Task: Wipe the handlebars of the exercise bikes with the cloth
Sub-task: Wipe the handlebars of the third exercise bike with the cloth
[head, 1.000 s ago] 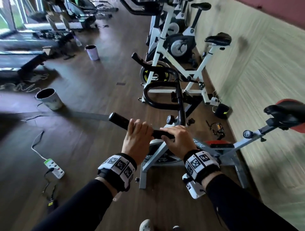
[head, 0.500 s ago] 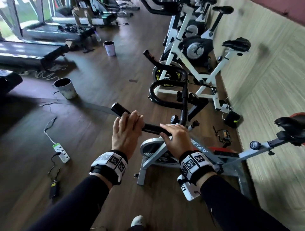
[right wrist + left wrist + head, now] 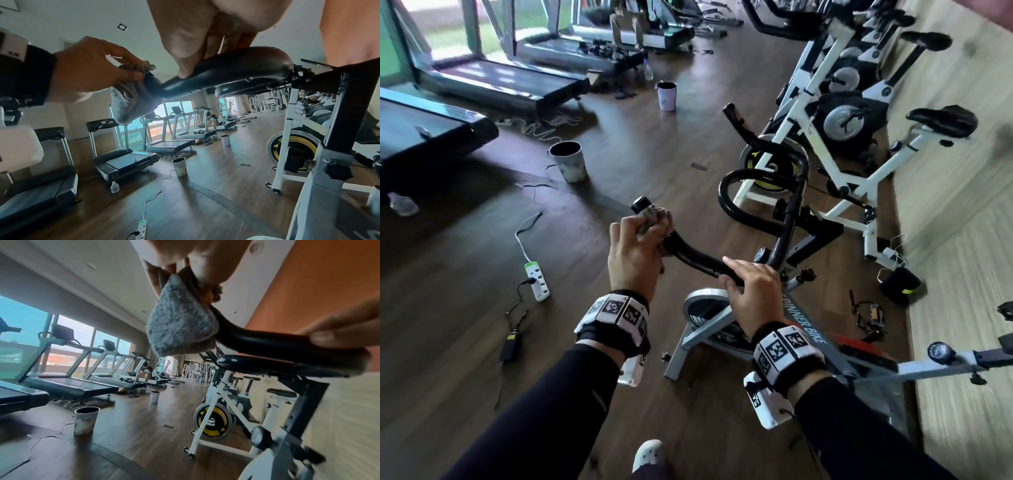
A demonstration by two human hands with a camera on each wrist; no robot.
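The nearest bike's black handlebar [image 3: 698, 262] runs from its stem up-left to an open end. My left hand [image 3: 635, 250] grips a grey-brown cloth [image 3: 654, 219] wrapped round the bar just below that end; the cloth [image 3: 180, 321] hangs under the bar in the left wrist view, and the cloth [image 3: 131, 97] shows bunched in the right wrist view. My right hand [image 3: 751, 284] holds the same bar [image 3: 226, 74] closer to the stem, thumb beneath it. The bar's far loop [image 3: 736, 205] curves beyond.
White exercise bikes [image 3: 835, 123] line the right wall. Two cups [image 3: 570, 161] [image 3: 667, 96] stand on the wood floor, with a power strip [image 3: 537, 281] and cables at left. Treadmills [image 3: 493, 78] fill the far left; a person sits by them [image 3: 145, 372].
My left hand has slid up the bar toward its open end, and the cloth now shows under its fingers. The right hand stays holding near the stem. The head view has tilted.
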